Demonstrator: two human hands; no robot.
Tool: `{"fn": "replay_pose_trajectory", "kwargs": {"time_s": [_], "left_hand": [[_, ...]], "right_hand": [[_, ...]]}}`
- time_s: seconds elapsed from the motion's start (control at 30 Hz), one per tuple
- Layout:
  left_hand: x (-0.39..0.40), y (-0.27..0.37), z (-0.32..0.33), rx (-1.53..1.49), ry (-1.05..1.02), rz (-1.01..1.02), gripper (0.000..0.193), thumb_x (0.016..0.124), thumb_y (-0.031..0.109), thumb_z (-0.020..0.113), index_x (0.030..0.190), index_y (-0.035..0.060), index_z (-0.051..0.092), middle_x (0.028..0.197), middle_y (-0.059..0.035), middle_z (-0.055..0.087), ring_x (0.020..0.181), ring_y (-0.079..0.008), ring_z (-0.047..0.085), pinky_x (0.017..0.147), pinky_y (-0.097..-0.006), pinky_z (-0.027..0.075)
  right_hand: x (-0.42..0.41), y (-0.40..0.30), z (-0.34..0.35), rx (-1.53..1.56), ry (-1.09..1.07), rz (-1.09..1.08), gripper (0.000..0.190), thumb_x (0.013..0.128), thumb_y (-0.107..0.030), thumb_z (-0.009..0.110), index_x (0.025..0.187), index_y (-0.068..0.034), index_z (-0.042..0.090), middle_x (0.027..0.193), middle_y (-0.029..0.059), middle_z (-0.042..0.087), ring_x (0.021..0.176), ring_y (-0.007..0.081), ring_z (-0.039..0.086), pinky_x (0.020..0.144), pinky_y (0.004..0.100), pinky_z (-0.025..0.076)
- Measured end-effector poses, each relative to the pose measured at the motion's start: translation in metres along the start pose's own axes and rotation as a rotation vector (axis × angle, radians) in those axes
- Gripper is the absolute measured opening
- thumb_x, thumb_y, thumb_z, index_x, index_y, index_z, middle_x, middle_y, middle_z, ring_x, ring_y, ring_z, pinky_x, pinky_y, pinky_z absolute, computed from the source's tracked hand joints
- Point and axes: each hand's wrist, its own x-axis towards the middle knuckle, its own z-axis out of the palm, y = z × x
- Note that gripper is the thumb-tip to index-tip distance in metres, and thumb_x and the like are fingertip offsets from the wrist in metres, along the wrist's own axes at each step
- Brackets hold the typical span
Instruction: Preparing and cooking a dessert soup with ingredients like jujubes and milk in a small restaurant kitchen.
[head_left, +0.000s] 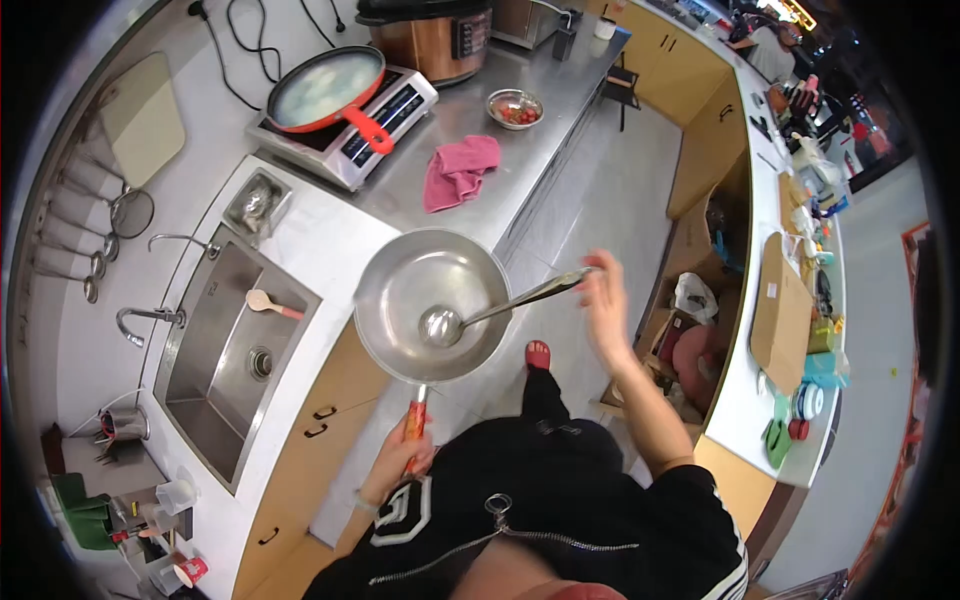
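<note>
My left hand (399, 454) is closed round the red-orange handle of a metal pan (390, 300), which I hold up in front of me near the counter's corner. Inside the pan rests the bowl of a metal ladle (441, 325). Its handle slants over the pan's rim towards my right hand (604, 304), whose fingers are at the handle's end; they are blurred, and whether they grip it cannot be told. Beyond the pan, a pink cloth (459, 174) lies on the steel worktop, with a metal bowl of red pieces (515, 109) behind it.
A red frying pan with pale food in milky liquid (328, 88) stands on an induction cooker (360, 169), beside an electric cooker (427, 45). A sink (225, 375) at the left holds a spoon (264, 303). Cluttered shelving (724, 405) is at the right; a person (772, 52) is far off.
</note>
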Motion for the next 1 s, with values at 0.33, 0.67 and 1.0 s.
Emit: {"fn": "replay_pose_trajectory", "kwargs": {"time_s": [0.33,0.67,1.0], "left_hand": [[0.203,0.009,0.107,-0.277,0.161,0.037,0.032,0.083,0.003,0.049,0.114,0.0085,0.042,0.06,-0.0013,0.039,0.039,-0.0086,0.035,0.035,-0.0224,0.032],[0.303,0.056,0.113,-0.296,0.5,0.249,0.038,0.086,0.011,0.051,0.123,0.0112,0.043,0.06,0.0022,0.039,0.042,-0.0072,0.036,0.039,-0.0219,0.031],[0.247,-0.002,0.119,-0.385,1.262,0.268,0.055,0.082,0.051,0.055,0.118,0.0106,0.048,0.114,-0.0097,0.051,0.1,-0.0217,0.051,0.079,-0.0364,0.044]], "right_hand": [[0.194,0.14,-0.214,-0.083,0.244,0.276,0.047,0.092,-0.04,0.047,0.117,-0.001,0.05,0.096,0.0066,0.058,0.077,0.0122,0.056,0.062,0.0262,0.045],[0.434,0.279,-0.109,0.377,0.042,0.683,0.041,0.089,-0.039,0.048,0.111,-0.005,0.055,0.098,0.0096,0.059,0.087,0.0191,0.058,0.072,0.0377,0.05],[0.558,0.378,0.009,0.712,0.064,0.878,0.06,0.084,-0.066,0.041,0.099,-0.01,0.058,0.093,0.0048,0.055,0.089,0.0166,0.046,0.078,0.0405,0.036]]}}
